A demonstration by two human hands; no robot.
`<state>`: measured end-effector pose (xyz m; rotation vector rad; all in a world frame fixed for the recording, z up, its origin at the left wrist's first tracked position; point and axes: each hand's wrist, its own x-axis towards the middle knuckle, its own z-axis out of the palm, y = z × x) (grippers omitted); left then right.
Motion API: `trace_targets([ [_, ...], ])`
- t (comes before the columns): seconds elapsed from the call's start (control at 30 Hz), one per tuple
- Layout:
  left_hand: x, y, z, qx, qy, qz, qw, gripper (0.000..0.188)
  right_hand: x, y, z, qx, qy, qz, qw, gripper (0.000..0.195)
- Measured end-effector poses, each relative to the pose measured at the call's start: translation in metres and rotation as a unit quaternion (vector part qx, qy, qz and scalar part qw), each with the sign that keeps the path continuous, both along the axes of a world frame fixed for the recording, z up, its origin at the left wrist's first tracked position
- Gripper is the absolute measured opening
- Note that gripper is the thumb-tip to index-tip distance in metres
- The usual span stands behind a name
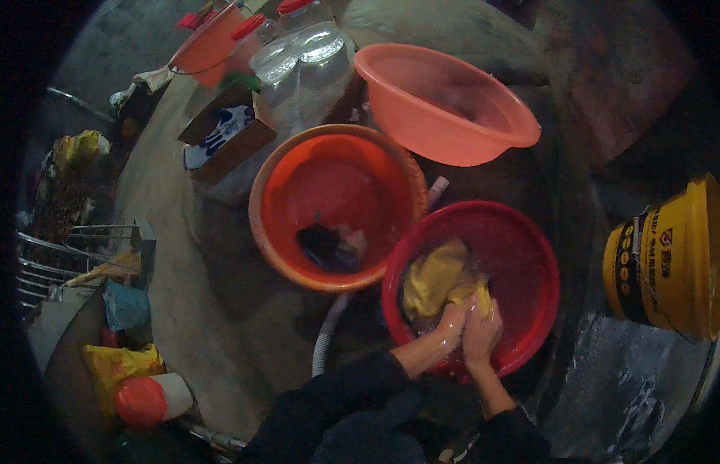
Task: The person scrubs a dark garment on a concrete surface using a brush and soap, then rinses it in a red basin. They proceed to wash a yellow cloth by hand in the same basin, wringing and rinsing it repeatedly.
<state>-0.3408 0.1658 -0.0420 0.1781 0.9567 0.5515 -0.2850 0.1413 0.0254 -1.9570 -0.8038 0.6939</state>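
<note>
Both my hands are together over a red plastic basin (531,243), gripping a wet yellow cloth (435,278). My left hand (451,325) holds it at the lower side, close against the other hand. Part of the cloth sticks up between the fingers of my right hand (483,330). The rest of the cloth spreads in the water at the basin's left side. Touching this basin on the upper left is an orange basin (342,174) with a dark cloth (322,240) and a paler piece lying low in it.
A salmon-coloured basin (435,127) leans tilted at the back. To the right lies a yellow bucket (667,261) bearing writing. A cardboard box (238,148) holds patterned cloth; clear jars (302,58) stand behind. A grey corrugated hose (324,342) runs beneath the orange basin. At left are a blue-green container (126,305) and a red-lidded tub (142,400).
</note>
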Motion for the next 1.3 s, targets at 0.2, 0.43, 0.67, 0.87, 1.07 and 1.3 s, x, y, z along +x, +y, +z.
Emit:
trace_targets([
  [0.2, 0.0, -0.013, -0.03, -0.015, -0.051, 0.033, 0.998, 0.033, -0.001, -0.006, -0.019, -0.013, -0.103, 0.086, 0.991, 0.021],
  [0.43, 0.009, 0.009, 0.033, -0.022, -0.024, -0.005, 0.999, 0.034, 0.088, 0.02, -0.08, -0.055, -0.188, -0.011, 0.981, 0.034],
  [0.67, -0.012, -0.005, -0.026, 0.139, 0.227, -0.177, 0.947, 0.044, 0.072, 0.002, -0.05, -0.214, -0.38, 0.105, 0.894, 0.064],
  [0.87, -0.018, 0.012, -0.001, 0.08, 0.258, -0.364, 0.892, 0.043, 0.112, -0.009, -0.066, -0.317, -0.094, 0.097, 0.939, 0.043],
  [1.07, -0.023, 0.04, 0.118, 0.344, 0.432, -0.454, 0.699, 0.038, 0.109, -0.016, -0.056, 0.043, 0.447, -0.115, 0.886, 0.024],
  [1.3, -0.077, 0.033, 0.206, 0.454, 0.414, -0.398, 0.681, 0.028, 0.091, -0.035, 0.051, 0.202, 0.502, -0.087, 0.836, 0.022],
])
